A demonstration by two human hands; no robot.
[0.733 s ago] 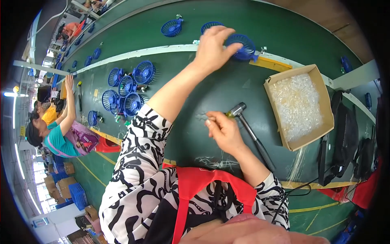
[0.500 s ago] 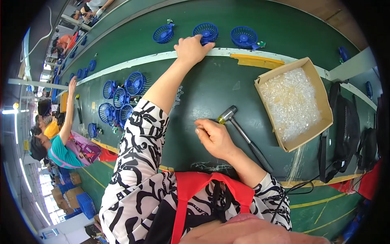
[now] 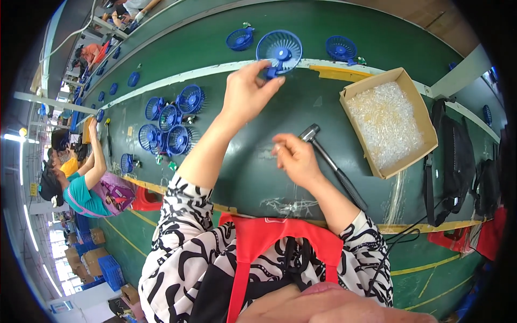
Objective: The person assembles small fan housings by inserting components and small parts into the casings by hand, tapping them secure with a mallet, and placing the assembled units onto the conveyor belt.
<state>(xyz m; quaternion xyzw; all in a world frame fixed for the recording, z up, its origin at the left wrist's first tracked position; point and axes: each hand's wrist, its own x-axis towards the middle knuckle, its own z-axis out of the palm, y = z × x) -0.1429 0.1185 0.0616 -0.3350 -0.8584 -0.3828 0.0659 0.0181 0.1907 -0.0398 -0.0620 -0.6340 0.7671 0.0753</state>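
Observation:
My left hand [image 3: 249,92] is pinching a round blue fan grille [image 3: 281,51] by its lower stub, lifted above the white rail at the belt's near edge. The grille's open slats and solid hub face up. My right hand [image 3: 297,159] hovers over the dark workbench with its fingers curled; whatever they may hold is hidden. Just beside it lies a hammer [image 3: 334,166] with a dark ribbed grip, its head close to my fingers. To the left of my left forearm, several blue fan grilles [image 3: 177,139] sit bunched together on the bench, some with small green boards attached.
On the right stands a cardboard box [image 3: 349,121] full of small clear plastic pieces. Black bags [image 3: 455,159] lie beyond it. Along the green belt [image 3: 301,16] rest more grilles [image 3: 340,48]. A co-worker [image 3: 89,188] is at the bench's left; a grey post [image 3: 463,75] rises at right.
My left hand has picked the middle grille off the belt and brought it nearer. My right hand has risen slightly away from me. The grilles on the belt have shifted rightward.

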